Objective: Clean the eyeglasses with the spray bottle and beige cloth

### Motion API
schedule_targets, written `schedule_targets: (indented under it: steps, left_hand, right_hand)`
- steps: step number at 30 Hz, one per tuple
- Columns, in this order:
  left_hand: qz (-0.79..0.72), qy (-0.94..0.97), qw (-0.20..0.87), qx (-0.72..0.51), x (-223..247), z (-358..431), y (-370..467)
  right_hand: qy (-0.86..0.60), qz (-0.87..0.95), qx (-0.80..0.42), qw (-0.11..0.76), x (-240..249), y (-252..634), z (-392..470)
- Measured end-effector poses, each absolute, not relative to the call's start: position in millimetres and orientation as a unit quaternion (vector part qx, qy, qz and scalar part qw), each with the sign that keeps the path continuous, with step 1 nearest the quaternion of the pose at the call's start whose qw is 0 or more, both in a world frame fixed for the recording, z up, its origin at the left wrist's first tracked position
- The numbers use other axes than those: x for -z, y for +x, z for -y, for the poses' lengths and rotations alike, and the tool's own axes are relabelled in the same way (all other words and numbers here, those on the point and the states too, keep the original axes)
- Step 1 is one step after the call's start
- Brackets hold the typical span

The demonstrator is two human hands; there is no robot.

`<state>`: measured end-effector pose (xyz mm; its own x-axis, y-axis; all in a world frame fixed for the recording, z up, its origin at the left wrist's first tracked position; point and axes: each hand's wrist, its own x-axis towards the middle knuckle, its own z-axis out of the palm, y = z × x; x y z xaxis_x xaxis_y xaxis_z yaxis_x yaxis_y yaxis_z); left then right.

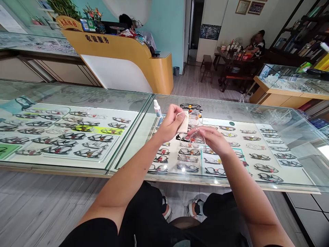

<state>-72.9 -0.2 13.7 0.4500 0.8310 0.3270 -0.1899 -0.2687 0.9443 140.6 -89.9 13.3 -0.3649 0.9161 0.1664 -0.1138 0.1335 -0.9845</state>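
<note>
Pinched between the thumb and fingers of my left hand (170, 123) is a folded cream cloth (183, 124), pressed against part of a pair of clear-framed eyeglasses (197, 138). The fingertips of my right hand (214, 138) grip the same eyeglasses from the other side. Both hands are above the glass counter (134, 145). The clear frame is hard to make out against the rows of glasses beneath the counter top. A small white spray bottle (157, 109) stands upright on the glass just beyond my left hand.
Rows of eyeglasses (86, 137) lie inside the display case. Behind it stands a wooden cashier desk (159, 73) with a person (125, 21) seated there. Another person (257, 44) sits at a dark table (232, 55) at the back right. A second glass case (285, 77) is at right.
</note>
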Motion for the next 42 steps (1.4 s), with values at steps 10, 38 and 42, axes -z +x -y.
schedule_targets:
  steps: [10,38,42]
  left_hand:
    - [-0.285,0.75,0.306,-0.512,-20,7,-71]
    - [-0.184,0.523,0.781,-0.288,-25,10,-67]
    - [-0.162,0.513,0.794,-0.282,-22,6,-68]
  right_hand:
    - [-0.327,0.654,-0.54,0.417,-14,135,91]
    - [-0.328,0.64,-0.531,0.448,-10,134,90]
    - [-0.326,0.628,-0.546,0.449,-13,133,91]
